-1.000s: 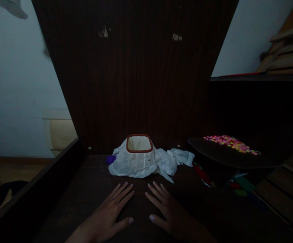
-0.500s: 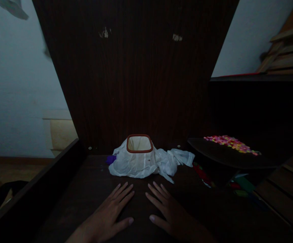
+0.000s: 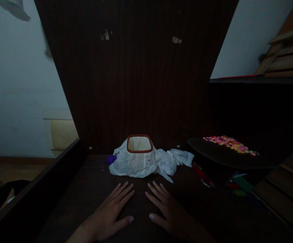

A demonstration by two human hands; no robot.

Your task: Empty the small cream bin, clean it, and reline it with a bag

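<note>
My left hand (image 3: pixel 113 209) lies flat on the dark wooden surface (image 3: pixel 141 192), fingers spread and holding nothing. Opposite it, my right hand (image 3: pixel 166 209) rests the same way, palm down with its thumb apart. Just beyond my fingertips stands a small bin with a brown rim (image 3: pixel 139 152), its opening facing up. A white plastic bag (image 3: pixel 133 168) covers the bin's outside and lines it. To the right the bag is bunched into a knotted tail (image 3: pixel 169 162). Something purple (image 3: pixel 111 159) pokes out at the bag's left side.
A dark upright panel (image 3: pixel 141 84) rises behind the bin. On the right, a rounded shelf (image 3: pixel 212 156) bears a heap of small pink and yellow pieces (image 3: pixel 232 143), with dim colourful items below. A raised dark edge (image 3: pixel 47 175) borders the left. Wooden slats (image 3: pixel 288 60) stand far right.
The view has shifted very slightly. Both hands stay flat in the same place, and the bin and bag have not moved.
</note>
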